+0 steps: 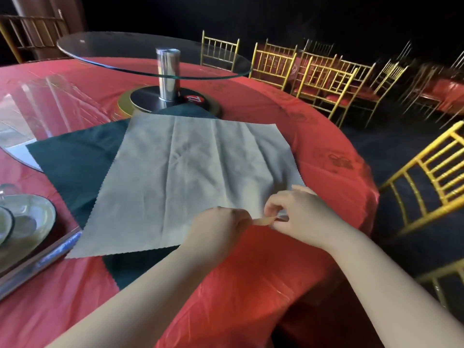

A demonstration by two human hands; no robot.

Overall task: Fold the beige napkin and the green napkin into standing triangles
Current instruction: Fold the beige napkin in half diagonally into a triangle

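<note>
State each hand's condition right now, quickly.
Left hand: grip pinching the beige napkin at its near corner.
Right hand: pinching the same corner.

Beige napkin (185,177): flat, unfolded, creased, lying diagonally atop green napkin (72,162). Green napkin: dark, spread flat beneath, showing at left, rear and near edges.

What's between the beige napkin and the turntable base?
Head view: a corner of the green napkin, poking out from under the beige napkin toward the turntable base.
</note>
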